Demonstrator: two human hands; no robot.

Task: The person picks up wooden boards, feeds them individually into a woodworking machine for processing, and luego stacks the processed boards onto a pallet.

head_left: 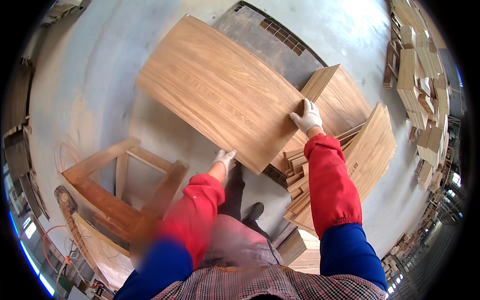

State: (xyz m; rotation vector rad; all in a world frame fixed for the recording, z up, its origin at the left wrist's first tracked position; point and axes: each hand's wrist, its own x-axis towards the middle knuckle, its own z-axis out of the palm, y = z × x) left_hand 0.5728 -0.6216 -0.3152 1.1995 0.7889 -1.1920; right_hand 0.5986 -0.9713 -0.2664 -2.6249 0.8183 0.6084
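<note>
A broad, flat wooden panel [220, 90] with light brown grain slants across the middle of the head view. My left hand [226, 159], in a pale glove, grips its near long edge; some of the fingers are hidden under the board. My right hand [308, 118], also gloved, holds the panel's right end, thumb on top and fingers along the edge. Beneath and beyond that end lies a stack of similar panels [345, 97]. Several more boards [370, 145] lean in an uneven, fanned pile beside my right forearm.
A dark pallet [250, 27] with a grid opening lies beyond the panel. To my left stands a wooden frame bench [100, 192], with an orange hose [47, 235] near it. Stacked lumber [415, 85] lines the far right. More cut wood [301, 250] sits by my feet.
</note>
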